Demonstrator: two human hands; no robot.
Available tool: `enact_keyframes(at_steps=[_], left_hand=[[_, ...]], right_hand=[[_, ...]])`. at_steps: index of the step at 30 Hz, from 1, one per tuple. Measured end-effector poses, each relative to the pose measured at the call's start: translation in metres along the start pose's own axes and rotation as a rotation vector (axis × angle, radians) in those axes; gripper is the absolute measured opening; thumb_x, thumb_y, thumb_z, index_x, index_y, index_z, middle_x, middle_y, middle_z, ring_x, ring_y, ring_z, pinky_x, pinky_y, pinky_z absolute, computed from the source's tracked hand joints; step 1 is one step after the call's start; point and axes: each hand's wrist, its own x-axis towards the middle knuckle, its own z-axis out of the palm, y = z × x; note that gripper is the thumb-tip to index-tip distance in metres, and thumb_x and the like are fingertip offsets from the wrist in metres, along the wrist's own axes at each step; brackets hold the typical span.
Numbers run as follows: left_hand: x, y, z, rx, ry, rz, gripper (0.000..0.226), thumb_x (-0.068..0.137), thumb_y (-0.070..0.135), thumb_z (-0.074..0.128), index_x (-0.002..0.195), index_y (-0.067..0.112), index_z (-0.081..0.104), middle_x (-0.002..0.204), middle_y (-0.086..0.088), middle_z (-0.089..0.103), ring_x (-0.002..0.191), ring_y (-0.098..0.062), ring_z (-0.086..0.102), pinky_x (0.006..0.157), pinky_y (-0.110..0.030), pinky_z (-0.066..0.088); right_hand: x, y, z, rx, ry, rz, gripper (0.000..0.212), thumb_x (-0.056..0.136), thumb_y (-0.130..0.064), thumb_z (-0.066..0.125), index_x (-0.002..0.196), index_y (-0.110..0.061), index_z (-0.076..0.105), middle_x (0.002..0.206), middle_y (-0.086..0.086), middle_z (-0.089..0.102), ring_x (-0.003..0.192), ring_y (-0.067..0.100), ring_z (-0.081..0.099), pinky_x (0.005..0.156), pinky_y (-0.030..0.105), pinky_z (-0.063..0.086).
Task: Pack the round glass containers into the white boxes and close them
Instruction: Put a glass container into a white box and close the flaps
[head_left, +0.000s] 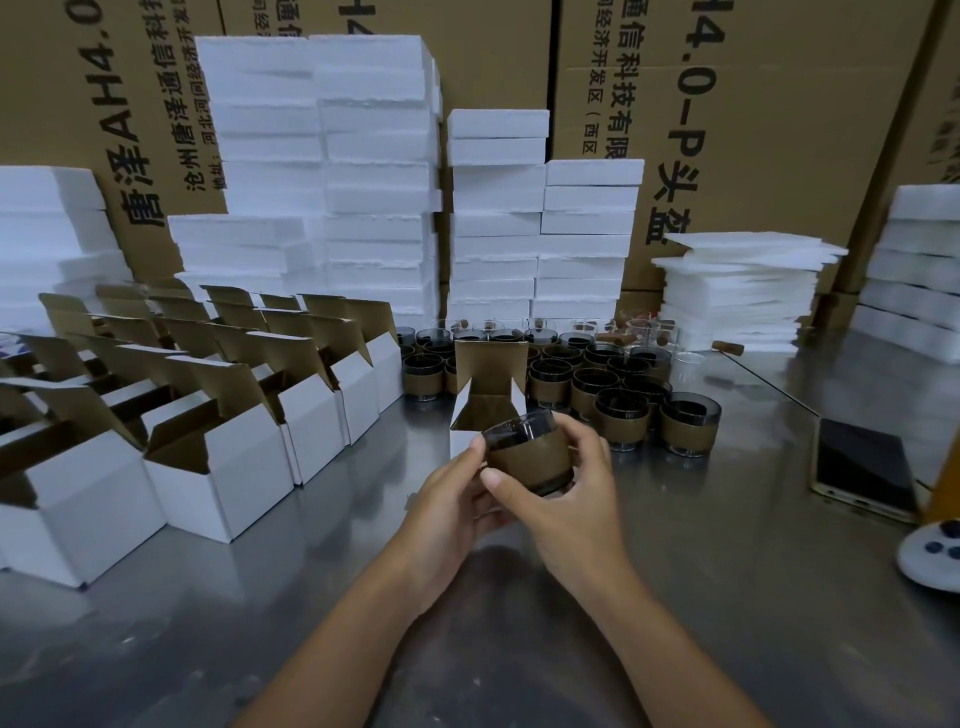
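Now hands (448, 501) (569, 496) hold glass container (527, 460) tilted, mouth facing away.

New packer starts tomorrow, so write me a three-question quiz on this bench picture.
1. True or false: the glass being handled sits inside a box.
2. How is that glass held? A) by one hand B) by both hands C) by no hand
3. Fill in: the phone lies on the table to the person's ____.

Key:
1. False. It is held up in front of the open box.
2. B. The left hand and right hand both grip it.
3. right
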Motion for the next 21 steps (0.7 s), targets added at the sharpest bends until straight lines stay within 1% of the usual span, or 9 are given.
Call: enact_keyframes(at_steps=[3,4,7,9,11,14,16,19,21], left_hand=[[0.0010,-0.0002,-0.0007,-0.001,0.018,0.024,0.049,0.085,0.048,0.042,0.122,0.020,0.059,0.116,-0.008,0.068,0.108,-0.022,0.064,0.085,-0.030,0.054],[0.0011,-0.0001,-0.0008,0.002,0.029,0.040,0.049,0.085,0.049,0.042,0.122,0.022,0.059,0.116,-0.007,0.068,0.109,-0.021,0.063,0.087,-0.031,0.053],[0.0002,0.0010,-0.0011,0.026,0.045,0.097,0.047,0.085,0.049,0.045,0.122,0.023,0.059,0.115,-0.005,0.068,0.108,-0.018,0.064,0.081,-0.024,0.054],[-0.0006,0.0020,-0.0020,0.038,0.053,0.132,0.045,0.085,0.044,0.050,0.123,0.021,0.059,0.116,-0.005,0.068,0.107,-0.018,0.064,0.077,-0.021,0.053],[-0.0006,0.0024,-0.0036,0.031,0.064,0.164,0.042,0.084,0.035,0.055,0.124,0.020,0.058,0.118,-0.005,0.067,0.108,-0.019,0.064,0.077,-0.021,0.052],[-0.0007,0.0016,-0.0058,-0.018,0.079,0.202,0.047,0.080,0.021,0.063,0.126,0.019,0.056,0.123,-0.005,0.064,0.111,-0.019,0.062,0.079,-0.022,0.053],[-0.0009,0.0004,-0.0068,-0.033,0.067,0.220,0.050,0.079,0.013,0.070,0.126,0.020,0.056,0.123,-0.003,0.064,0.109,-0.019,0.063,0.081,-0.024,0.053],[-0.0010,-0.0012,-0.0072,-0.017,0.051,0.240,0.052,0.075,0.011,0.069,0.124,0.022,0.056,0.118,0.003,0.066,0.109,-0.017,0.063,0.085,-0.026,0.053],[-0.0008,-0.0021,-0.0078,-0.017,0.046,0.244,0.052,0.074,0.010,0.069,0.123,0.023,0.057,0.117,0.003,0.067,0.109,-0.016,0.063,0.086,-0.026,0.053]], right_hand=[[0.0000,-0.0003,-0.0017,-0.007,-0.029,-0.002,0.064,0.062,-0.017,0.086,0.111,-0.039,0.052,0.116,-0.009,0.047,0.103,0.000,0.055,0.082,0.020,0.052],[-0.0001,-0.0006,-0.0025,-0.012,-0.039,-0.006,0.064,0.062,-0.017,0.086,0.112,-0.039,0.052,0.116,-0.011,0.048,0.106,0.002,0.055,0.085,0.021,0.051],[0.0007,-0.0003,-0.0045,-0.061,-0.075,-0.033,0.067,0.064,-0.017,0.085,0.120,-0.035,0.053,0.117,-0.016,0.051,0.110,-0.006,0.050,0.086,0.004,0.040],[0.0013,0.0002,-0.0056,-0.080,-0.099,-0.037,0.068,0.065,-0.017,0.084,0.122,-0.035,0.052,0.119,-0.018,0.054,0.111,-0.011,0.047,0.085,-0.002,0.034],[0.0013,-0.0002,-0.0057,-0.087,-0.108,-0.040,0.068,0.065,-0.016,0.084,0.122,-0.035,0.052,0.118,-0.021,0.057,0.111,-0.013,0.047,0.083,-0.005,0.031],[0.0015,-0.0008,-0.0055,-0.061,-0.099,-0.077,0.066,0.064,-0.007,0.084,0.114,-0.037,0.053,0.106,-0.032,0.062,0.102,-0.017,0.053,0.078,-0.005,0.033],[0.0017,0.0003,-0.0058,-0.063,-0.090,-0.104,0.065,0.065,-0.003,0.082,0.111,-0.037,0.053,0.104,-0.035,0.061,0.099,-0.015,0.055,0.078,-0.002,0.037],[0.0015,0.0026,-0.0066,-0.092,-0.079,-0.115,0.064,0.066,-0.007,0.083,0.112,-0.040,0.053,0.108,-0.029,0.061,0.105,-0.007,0.057,0.083,0.003,0.040],[0.0018,0.0041,-0.0072,-0.092,-0.080,-0.115,0.064,0.066,-0.010,0.083,0.115,-0.038,0.053,0.110,-0.027,0.062,0.108,-0.005,0.056,0.086,0.006,0.041]])
